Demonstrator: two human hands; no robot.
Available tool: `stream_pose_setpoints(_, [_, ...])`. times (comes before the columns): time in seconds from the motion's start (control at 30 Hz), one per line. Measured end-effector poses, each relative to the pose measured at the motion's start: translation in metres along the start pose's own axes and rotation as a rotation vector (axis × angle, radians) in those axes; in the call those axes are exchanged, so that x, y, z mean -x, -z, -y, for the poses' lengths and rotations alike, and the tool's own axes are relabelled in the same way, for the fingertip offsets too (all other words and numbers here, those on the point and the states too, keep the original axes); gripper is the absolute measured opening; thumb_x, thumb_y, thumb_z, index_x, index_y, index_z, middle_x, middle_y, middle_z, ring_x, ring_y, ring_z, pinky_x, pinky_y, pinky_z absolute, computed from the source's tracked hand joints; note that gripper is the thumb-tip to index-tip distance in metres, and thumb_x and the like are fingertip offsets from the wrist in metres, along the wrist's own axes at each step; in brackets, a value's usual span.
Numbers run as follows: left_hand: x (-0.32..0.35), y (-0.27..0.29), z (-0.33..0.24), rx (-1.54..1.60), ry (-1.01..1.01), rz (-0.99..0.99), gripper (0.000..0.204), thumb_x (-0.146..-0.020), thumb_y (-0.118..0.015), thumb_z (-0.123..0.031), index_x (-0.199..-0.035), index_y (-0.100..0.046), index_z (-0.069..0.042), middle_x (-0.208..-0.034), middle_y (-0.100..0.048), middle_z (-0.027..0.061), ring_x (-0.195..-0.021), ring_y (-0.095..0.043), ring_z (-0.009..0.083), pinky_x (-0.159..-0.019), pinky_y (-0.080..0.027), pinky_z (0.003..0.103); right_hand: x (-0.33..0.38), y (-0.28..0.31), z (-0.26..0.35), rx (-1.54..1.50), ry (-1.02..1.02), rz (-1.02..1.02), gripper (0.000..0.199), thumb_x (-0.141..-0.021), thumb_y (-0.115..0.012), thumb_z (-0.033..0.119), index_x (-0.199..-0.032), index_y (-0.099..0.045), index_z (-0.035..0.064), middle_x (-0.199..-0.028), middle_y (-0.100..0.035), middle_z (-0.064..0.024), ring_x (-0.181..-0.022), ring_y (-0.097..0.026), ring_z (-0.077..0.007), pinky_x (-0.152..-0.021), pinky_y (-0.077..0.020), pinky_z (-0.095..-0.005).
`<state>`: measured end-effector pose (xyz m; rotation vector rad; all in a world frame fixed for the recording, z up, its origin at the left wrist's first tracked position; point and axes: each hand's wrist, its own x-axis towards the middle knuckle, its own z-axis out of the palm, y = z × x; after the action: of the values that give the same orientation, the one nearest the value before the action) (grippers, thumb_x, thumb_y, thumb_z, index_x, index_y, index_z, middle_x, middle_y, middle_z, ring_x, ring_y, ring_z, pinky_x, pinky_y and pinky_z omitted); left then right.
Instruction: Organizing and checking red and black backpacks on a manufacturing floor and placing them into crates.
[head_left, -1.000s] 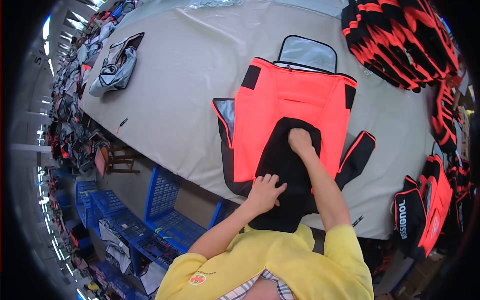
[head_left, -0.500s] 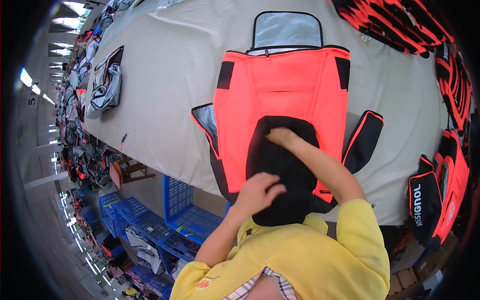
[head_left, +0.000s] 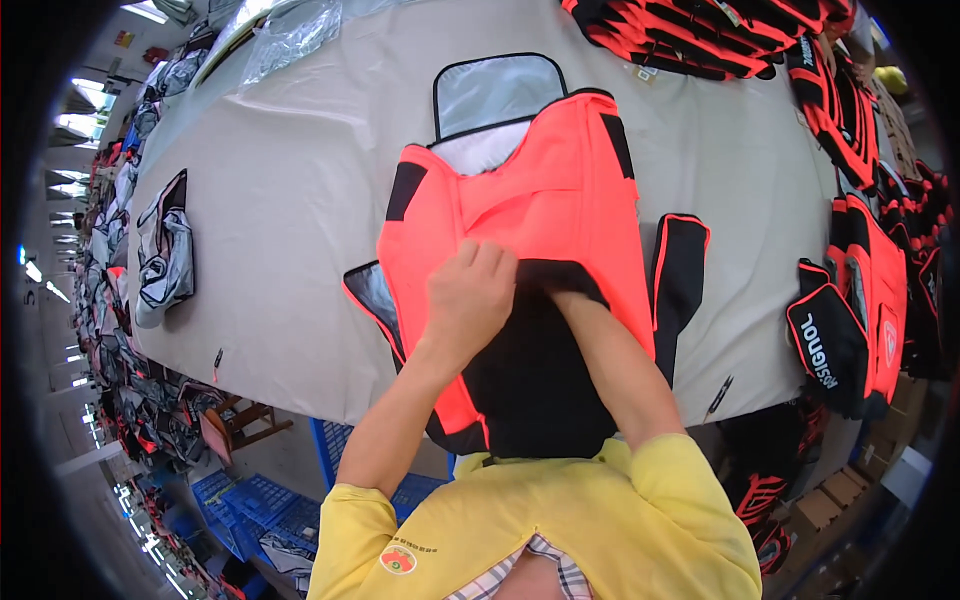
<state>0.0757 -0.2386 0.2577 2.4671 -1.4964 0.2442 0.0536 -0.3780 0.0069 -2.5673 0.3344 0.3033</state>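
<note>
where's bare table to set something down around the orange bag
Widest bare cloth lies between the orange bag and the grey bag at left. A narrower strip runs right of the orange bag. The far right is crowded with stacked red-black bags.

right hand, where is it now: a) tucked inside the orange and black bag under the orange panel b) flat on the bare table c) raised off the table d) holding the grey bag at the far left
a: the right forearm runs into the black opening of the orange and black bag and the hand is hidden under the orange panel, while the left hand grips that panel's edge.
</note>
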Motion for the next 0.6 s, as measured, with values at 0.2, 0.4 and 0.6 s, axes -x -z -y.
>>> stream_pose_setpoints(0.2, [0.003,-0.062,0.052,0.005,0.105,-0.063,0.014,-0.082,-0.063,-0.009,-0.096,-0.065,-0.012,-0.092,-0.056,0.0079,-0.091,-0.060,0.0266,-0.063,-0.055,0.038,0.042,-0.017,0.022,-0.196,-0.207,0.029,0.026,-0.098,-0.051,0.017,-0.106,-0.071,0.0029,-0.100,-0.072,-0.0204,-0.095,-0.071,-0.0392,-0.079,-0.0573,-0.0516])
stream_pose_setpoints(0.4, [0.018,-0.093,0.078,0.102,0.174,-0.028,0.014,-0.082,-0.071,-0.015,-0.096,-0.072,-0.015,-0.093,-0.058,0.0072,-0.091,-0.062,0.0273,-0.065,-0.057,0.040,0.241,0.109,0.133,-0.059,0.297,-0.374,0.022,-0.079,-0.067,0.003,-0.100,-0.072,0.0038,-0.087,-0.060,-0.0074,-0.091,-0.064,-0.0262,-0.095,-0.0485,-0.0459])
stream_pose_setpoints(0.6, [0.018,-0.117,0.060,0.275,0.116,0.027,0.029,-0.079,-0.081,-0.041,-0.098,-0.077,-0.019,-0.092,-0.062,0.0056,-0.090,-0.065,0.0258,-0.063,-0.056,0.041,0.311,0.145,0.144,0.195,0.148,-0.273,0.029,-0.079,-0.066,0.004,-0.106,-0.074,0.0058,-0.086,-0.056,-0.0030,-0.089,-0.062,-0.0195,-0.102,-0.0451,-0.0433])
